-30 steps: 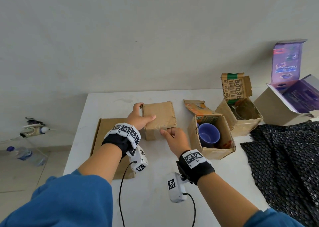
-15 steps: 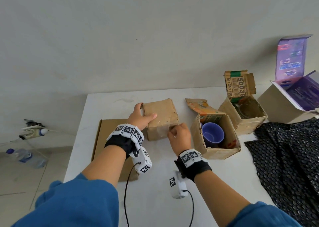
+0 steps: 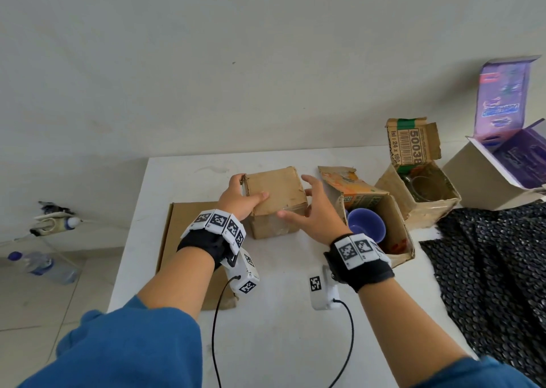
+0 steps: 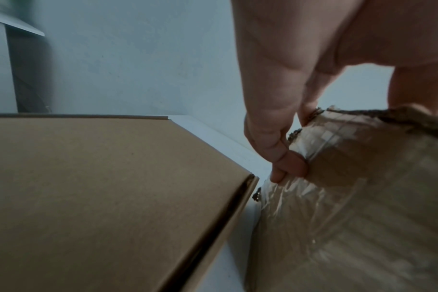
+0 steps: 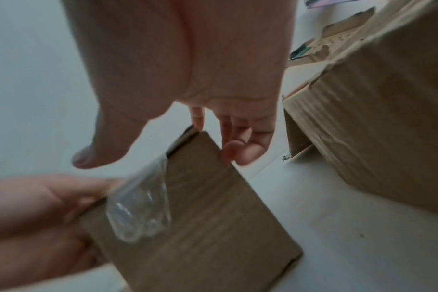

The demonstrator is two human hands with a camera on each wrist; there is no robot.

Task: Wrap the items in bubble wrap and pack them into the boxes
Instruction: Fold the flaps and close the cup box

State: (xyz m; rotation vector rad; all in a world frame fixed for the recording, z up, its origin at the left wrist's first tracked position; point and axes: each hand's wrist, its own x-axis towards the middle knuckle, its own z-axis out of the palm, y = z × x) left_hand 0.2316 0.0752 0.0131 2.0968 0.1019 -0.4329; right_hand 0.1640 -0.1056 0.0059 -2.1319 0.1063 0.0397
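A small closed cardboard box [image 3: 276, 198] stands mid-table, with clear tape [image 5: 140, 207] across its top edge. My left hand [image 3: 242, 197] grips its left side, thumb on the lid and fingers [image 4: 275, 150] curled against the taped wall. At the box's right side my right hand [image 3: 310, 203] is spread open, fingertips [image 5: 245, 152] at the far right edge of the lid, holding nothing. To the right, an open box [image 3: 396, 257] holds a purple cup [image 3: 366, 229]. Behind it, another open box [image 3: 443, 207] holds a clear glass item [image 3: 425, 185]. Black bubble wrap [image 3: 487, 269] lies at the right.
A flat cardboard piece [image 3: 189, 240] lies on the white table [image 3: 280, 314] by its left edge, just left of the closed box. A grey box with purple-printed flaps [image 3: 472, 178] stands at the far right. A wall runs behind the table.
My right hand has left the front edge of the closed box, opened its fingers and moved to the box's right side. The left hand keeps its grip.
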